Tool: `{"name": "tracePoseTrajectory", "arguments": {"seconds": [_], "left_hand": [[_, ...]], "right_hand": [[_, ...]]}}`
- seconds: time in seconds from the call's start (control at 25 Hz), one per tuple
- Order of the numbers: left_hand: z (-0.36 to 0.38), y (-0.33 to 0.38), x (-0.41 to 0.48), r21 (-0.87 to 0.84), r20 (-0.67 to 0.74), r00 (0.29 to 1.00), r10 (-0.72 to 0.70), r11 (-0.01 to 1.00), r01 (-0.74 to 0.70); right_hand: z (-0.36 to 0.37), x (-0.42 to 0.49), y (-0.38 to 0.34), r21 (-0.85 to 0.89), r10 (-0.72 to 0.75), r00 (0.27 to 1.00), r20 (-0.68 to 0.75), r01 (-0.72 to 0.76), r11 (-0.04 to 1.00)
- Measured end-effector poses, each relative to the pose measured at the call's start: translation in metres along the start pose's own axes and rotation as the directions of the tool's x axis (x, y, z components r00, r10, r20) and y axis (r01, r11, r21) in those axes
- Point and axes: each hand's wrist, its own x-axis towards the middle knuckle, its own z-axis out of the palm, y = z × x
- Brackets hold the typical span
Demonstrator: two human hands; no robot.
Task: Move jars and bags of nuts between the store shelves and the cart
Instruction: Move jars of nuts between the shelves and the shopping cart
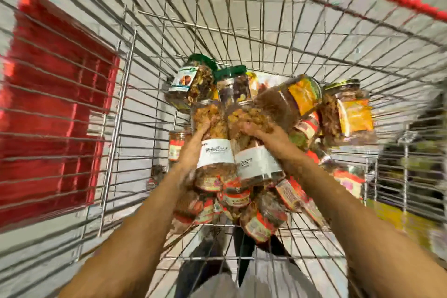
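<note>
1. A person leans over a wire shopping cart [242,38] and looks straight down into it. The picture is blurry.

2. Both arms reach into the cart. The left hand [193,138] is wrapped around a tall clear jar with a white label [212,143]. The jar is full of golden-brown bits.

3. The right hand [261,130] is wrapped around a second jar just like it [254,152]. The two jars touch side by side, above the pile. Both hands hold tight.

4. Many more jars lie in the bottom of the cart. Two jars with green lids [210,77] lie at the far end. Two jars with orange labels [348,111] lie on the right. A heap of small jars with red labels [237,198] lies under the two held jars.

5. I see no bags of nuts here. Maybe some hide under the jars. I cannot tell.

6. No shelf shows clearly. A red panel [55,104] shows through the left wall of the cart.

7. How far along is the job? The cart holds a lot of jars. I think a good part of the moving is done, or the unloading has a long way to go. I cannot tell if the two held jars go in or come out.

8. Whichever way it goes, the pile in the cart is not sorted.
</note>
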Motion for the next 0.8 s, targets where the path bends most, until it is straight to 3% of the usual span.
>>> {"name": "tracePoseTrajectory", "arguments": {"seconds": [0.2,0.36,0.56,0.8], "left_hand": [[0.027,0.051,-0.092,-0.006,0.319,0.938,0.136,0.990,-0.141],[0.059,0.050,-0.183,0.064,0.609,0.771,0.186,0.958,-0.281],[0.118,-0.005,-0.284,-0.001,0.886,0.434,0.163,0.937,-0.349],[0.204,-0.116,-0.370,0.133,0.984,0.158,-0.079,0.921,-0.367]], "right_hand": [[-0.009,-0.099,-0.043,0.332,-0.111,0.994,0.004,0.104,0.938],[-0.007,-0.218,-0.035,0.563,-0.399,0.913,-0.086,0.375,0.737],[-0.016,-0.361,0.008,0.561,-0.593,0.716,-0.370,0.680,0.471],[-0.035,-0.513,0.085,0.339,-0.538,0.406,-0.739,0.914,0.223]]}}
